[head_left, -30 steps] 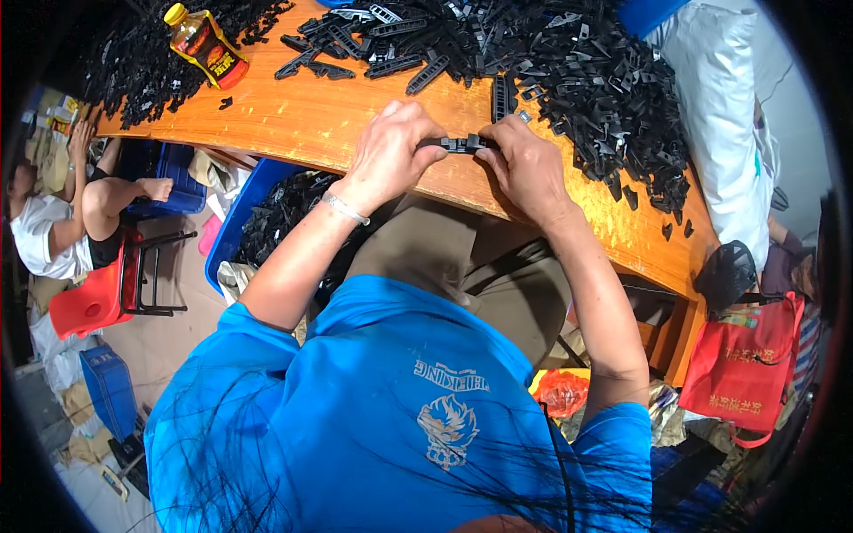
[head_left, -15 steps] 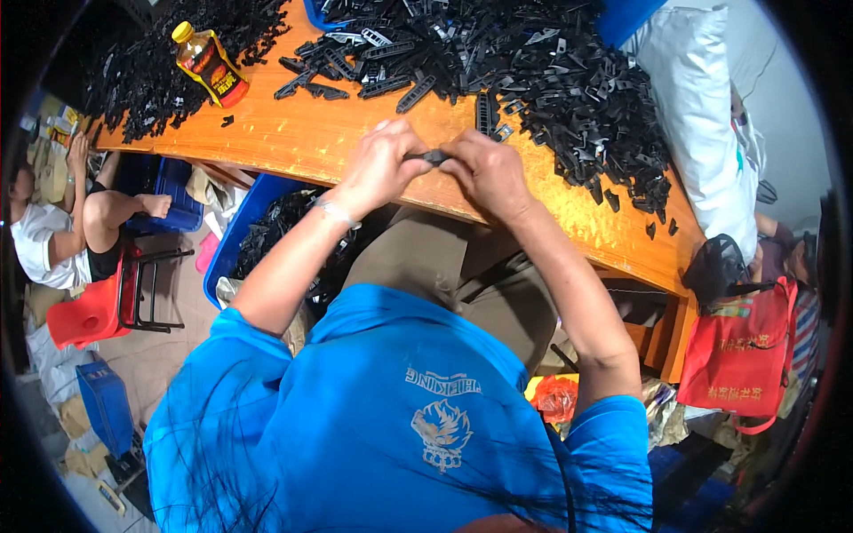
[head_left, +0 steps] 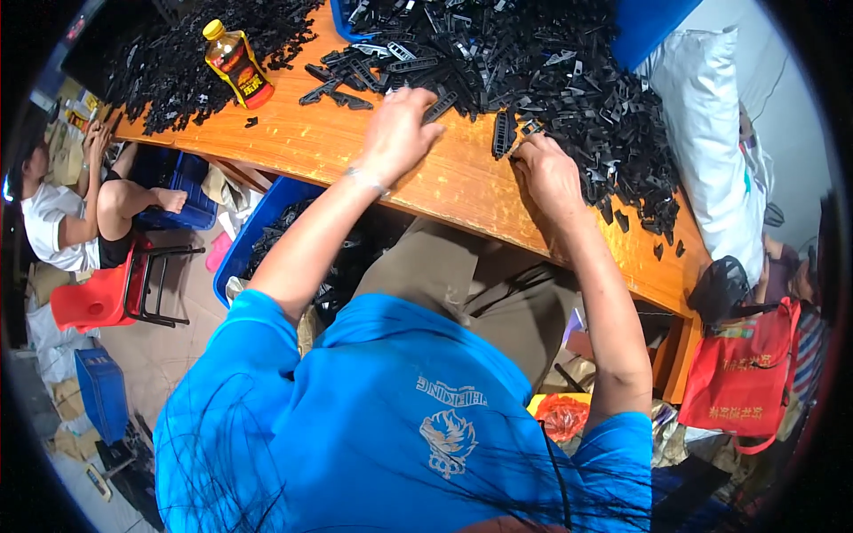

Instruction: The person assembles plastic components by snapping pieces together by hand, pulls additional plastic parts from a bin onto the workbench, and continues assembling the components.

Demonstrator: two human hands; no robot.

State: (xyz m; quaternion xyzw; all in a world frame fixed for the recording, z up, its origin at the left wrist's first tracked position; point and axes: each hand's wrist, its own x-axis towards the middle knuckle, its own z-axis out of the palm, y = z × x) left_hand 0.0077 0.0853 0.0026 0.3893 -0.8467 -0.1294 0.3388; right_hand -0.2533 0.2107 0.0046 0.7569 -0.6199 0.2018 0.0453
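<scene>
My left hand [head_left: 400, 135] reaches over the table at the near edge of the pile of black plastic parts [head_left: 533, 67]. Its fingers are stretched out with the thumb apart, and the fingertips lie beside a slotted black strip [head_left: 440, 107]. To the right, my right hand [head_left: 548, 176] rests low over the tabletop, fingers curled together at a small shiny black plastic part [head_left: 531, 128]. That hand partly hides its own grip. Between the two hands a longer slotted black piece [head_left: 503, 133] lies on the wood.
A yellow-capped bottle [head_left: 238, 67] stands on the wooden table [head_left: 311, 147] beside another black heap [head_left: 169, 67]. Below the edge is a blue bin [head_left: 238, 244] of black parts. A white sack [head_left: 706, 133] leans at right; a seated person [head_left: 71, 213] is at left.
My hands were together near the table edge with a small black piece between them. They have parted: left toward the pile, right to the small part. The whole view has shifted slightly.
</scene>
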